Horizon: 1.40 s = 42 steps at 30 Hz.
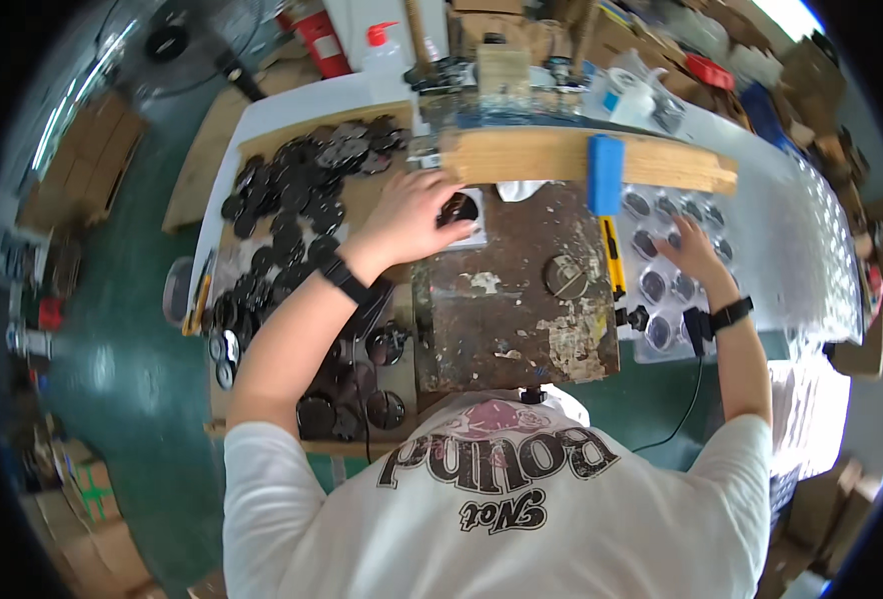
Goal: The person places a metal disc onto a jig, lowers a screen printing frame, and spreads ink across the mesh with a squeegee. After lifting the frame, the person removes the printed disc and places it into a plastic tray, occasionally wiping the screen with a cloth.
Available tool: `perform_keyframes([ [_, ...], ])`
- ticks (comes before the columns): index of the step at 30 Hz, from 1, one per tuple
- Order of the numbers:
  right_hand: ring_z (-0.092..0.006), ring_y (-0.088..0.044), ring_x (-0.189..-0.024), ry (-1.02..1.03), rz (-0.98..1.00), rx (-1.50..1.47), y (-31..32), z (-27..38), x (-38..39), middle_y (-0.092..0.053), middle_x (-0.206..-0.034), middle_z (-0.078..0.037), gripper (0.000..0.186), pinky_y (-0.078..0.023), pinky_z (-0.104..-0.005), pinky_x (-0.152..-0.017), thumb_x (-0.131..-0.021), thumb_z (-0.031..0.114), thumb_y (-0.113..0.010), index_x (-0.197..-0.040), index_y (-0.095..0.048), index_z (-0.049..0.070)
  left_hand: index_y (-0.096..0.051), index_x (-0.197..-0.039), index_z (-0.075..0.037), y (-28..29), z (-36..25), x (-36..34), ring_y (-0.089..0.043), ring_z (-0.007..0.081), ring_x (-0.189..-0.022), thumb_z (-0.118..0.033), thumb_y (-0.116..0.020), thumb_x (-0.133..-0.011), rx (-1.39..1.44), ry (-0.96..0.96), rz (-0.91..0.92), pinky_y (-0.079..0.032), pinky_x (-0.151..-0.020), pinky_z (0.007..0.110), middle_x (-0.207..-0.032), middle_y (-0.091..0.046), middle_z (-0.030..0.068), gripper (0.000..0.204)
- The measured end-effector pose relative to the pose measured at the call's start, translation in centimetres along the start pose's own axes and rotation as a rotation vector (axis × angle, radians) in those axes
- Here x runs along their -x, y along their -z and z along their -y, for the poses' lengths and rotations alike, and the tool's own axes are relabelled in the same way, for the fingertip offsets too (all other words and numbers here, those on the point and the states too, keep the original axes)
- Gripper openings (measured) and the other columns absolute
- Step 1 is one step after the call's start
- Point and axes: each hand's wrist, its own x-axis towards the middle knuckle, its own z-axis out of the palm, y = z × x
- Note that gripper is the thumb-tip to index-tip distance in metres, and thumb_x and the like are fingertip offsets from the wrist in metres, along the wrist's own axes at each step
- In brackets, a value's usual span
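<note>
Black discs (pixel 307 180) lay heaped and scattered over a brown board (pixel 254 152) at the left. Beside them, the person's left hand (pixel 417 215), a dark band (pixel 345 279) around its wrist, reached to one dark disc (pixel 458 210) at a white square pad (pixel 477 240). Its thumb and fingers curved about that disc's edges; whether this grip had tightened on it, I could not tell. Just right of the pad spread a worn brown plate (pixel 481 344) with flaking paint, bearing a round piece (pixel 564 277). Along the plate's far edge ran a wooden bar (pixel 521 157), with a blue block (pixel 605 175) across it and a yellow tool (pixel 613 255) directly below the block. Further right, a clear tray (pixel 649 351) held small dark discs (pixel 652 287) in rows. The right hand (pixel 699 255) reached over it, fingers spread near a disc in the upper rows; whether its grip had taken one, I could not tell. White worktop (pixel 756 172) stretched beyond the bar's right end.
</note>
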Motion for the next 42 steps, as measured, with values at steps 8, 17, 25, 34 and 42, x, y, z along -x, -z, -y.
perform_keyframes([
  [8, -0.0485, -0.029, -0.132, -0.073, 0.072, 0.076, -1.0, -0.4, 0.2, -0.029, -0.144, -0.029, 0.082, -0.029, -0.05, -0.108, -0.078, 0.049, -0.067, -0.141, -0.036, 0.007, -0.063, -0.118, -0.016, -0.1, -0.1, 0.1, -0.056, 0.0298, -0.11, -0.037, -0.065, -0.081, -0.117, -0.044, -0.032, -0.043, -0.093, 0.041, -0.12, -0.06, 0.0102, 0.042],
  [17, -0.0463, -0.033, -0.131, 0.026, 0.015, 0.149, -1.9, -1.1, 0.0, -0.036, -0.138, -0.032, 0.072, -0.029, -0.05, -0.107, -0.084, 0.045, -0.063, -0.139, -0.037, 0.006, -0.057, -0.126, -0.014, 5.9, -0.2, 8.2, -0.044, 0.0331, -0.123, -0.027, -0.069, -0.081, -0.075, -0.02, -0.019, -0.037, -0.102, 0.042, -0.129, -0.052, 0.0141, 0.048],
  [25, -0.044, -0.039, -0.127, 0.103, 0.014, 0.221, -2.9, -3.3, -1.5, -0.042, -0.134, -0.031, 0.072, -0.032, -0.0486, -0.104, -0.084, 0.048, -0.06, -0.137, -0.039, 0.003, -0.045, -0.136, -0.012, 10.8, -0.9, 21.8, -0.039, 0.0332, -0.128, -0.027, -0.075, -0.075, -0.185, 0.424, 0.145, -0.032, -0.107, 0.041, -0.137, -0.043, 0.0144, 0.069],
  [34, -0.0349, -0.052, -0.117, 0.453, 0.027, -0.156, 2.4, 9.2, 1.3, -0.053, -0.127, -0.023, 0.057, -0.041, -0.0394, -0.1, -0.08, 0.023, -0.07, -0.127, -0.049, -0.002, -0.031, -0.144, -0.009, 14.2, 0.9, 33.1, -0.034, 0.0352, -0.132, -0.037, -0.077, -0.071, -0.111, 0.858, 0.243, -0.028, -0.11, 0.04, -0.141, -0.036, 0.0208, 0.091],
  [42, -0.0345, -0.044, -0.122, 1.508, 0.349, -0.24, 0.2, 34.3, 8.1, -0.048, -0.131, -0.019, 0.064, -0.037, -0.0419, -0.102, -0.069, 0.021, -0.074, -0.126, -0.051, 0.004, -0.013, -0.148, -0.003, 11.7, 2.2, 35.7, -0.03, 0.0364, -0.135, -0.049, -0.078, -0.066, 0.099, 1.027, 0.509, -0.026, -0.111, 0.039, -0.145, -0.029, 0.0263, 0.114],
])
